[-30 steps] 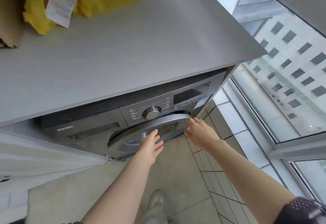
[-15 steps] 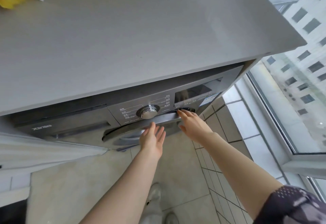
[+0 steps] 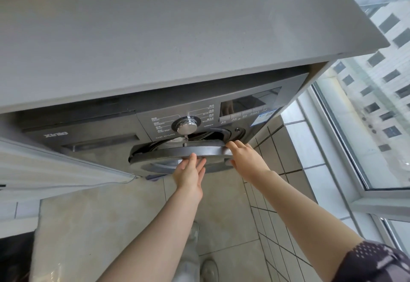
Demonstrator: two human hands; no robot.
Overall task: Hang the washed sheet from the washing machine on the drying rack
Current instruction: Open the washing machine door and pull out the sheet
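Washing machine (image 3: 93, 139) under grey counter (image 3: 155, 37); panel lettering too small to read. Door (image 3: 177, 151) ajar. Right hand (image 3: 246, 158) grips door's right edge. Left hand (image 3: 190, 174) flat, fingers touching door. Sheet hidden.

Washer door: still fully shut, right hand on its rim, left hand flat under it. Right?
Not quite. The head view shows the door swung partly open, with a dark gap above its rim. The right hand does grip the rim, and the left hand lies flat under it.
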